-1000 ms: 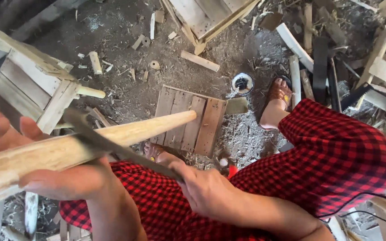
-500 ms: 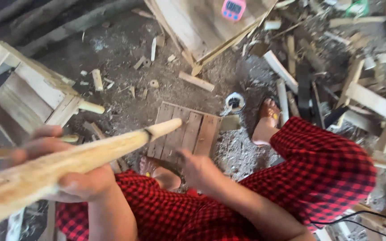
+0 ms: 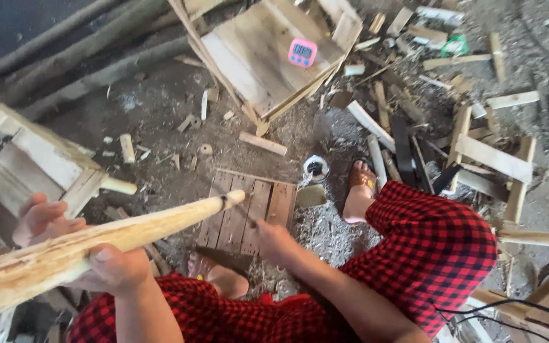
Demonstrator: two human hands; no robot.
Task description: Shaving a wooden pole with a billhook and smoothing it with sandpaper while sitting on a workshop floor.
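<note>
My left hand (image 3: 87, 257) grips the thick end of a long pale wooden pole (image 3: 128, 235), which slants up to the right across my lap. My right hand (image 3: 273, 241) is closed on a thin dark blade (image 3: 239, 213) whose end meets the pole's narrow tip (image 3: 233, 198). Both hands are above my red-and-black checked trousers (image 3: 433, 248). My bare left foot (image 3: 220, 276) rests on the ground under the pole. The blade's handle is hidden in my fist.
A small slatted wooden panel (image 3: 255, 213) lies under the pole's tip, with a round tin (image 3: 316, 168) and my sandalled foot (image 3: 358, 190) beside it. A pink timer (image 3: 302, 52) sits on a board frame behind. A wooden crate (image 3: 33, 162) stands left; scrap wood (image 3: 490, 152) litters the right.
My right hand has run the blade along the pole from near my left hand out to the tip. The pole's tip has dropped slightly and the view has tilted up.
</note>
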